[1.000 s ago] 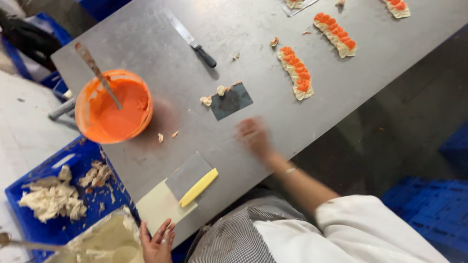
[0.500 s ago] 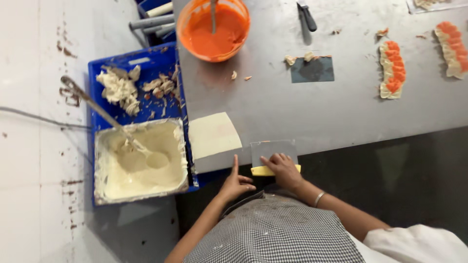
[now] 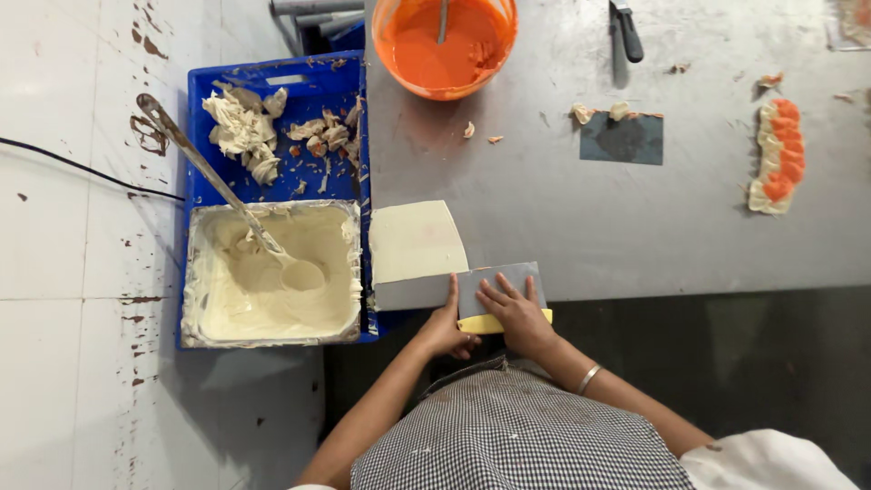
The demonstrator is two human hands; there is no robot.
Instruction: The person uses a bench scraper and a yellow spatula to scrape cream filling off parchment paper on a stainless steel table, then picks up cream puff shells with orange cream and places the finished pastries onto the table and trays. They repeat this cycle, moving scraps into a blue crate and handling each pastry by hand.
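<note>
The right hand (image 3: 515, 311) lies flat, fingers spread, on a grey sheet (image 3: 458, 287) at the near edge of the table (image 3: 635, 218), pressing rather than gripping; its heel covers part of a yellow scraper (image 3: 483, 324) that pokes out just beyond that edge. The left hand (image 3: 446, 325) sits beside it, one finger stretched up along the sheet and the rest curled below the edge, so whether its grip has closed on anything cannot be told. The sheet's long axis runs left to right along the table edge, under both hands, the right one nearer its middle. Touching the sheet's far side lies a cream slab (image 3: 414, 240). Left of the sheet, off the table, a blue crate (image 3: 272, 91) holds a tray of cream (image 3: 272, 277) with a ladle (image 3: 218, 186). Farther from the sheet stands an orange bucket (image 3: 445, 41).
</note>
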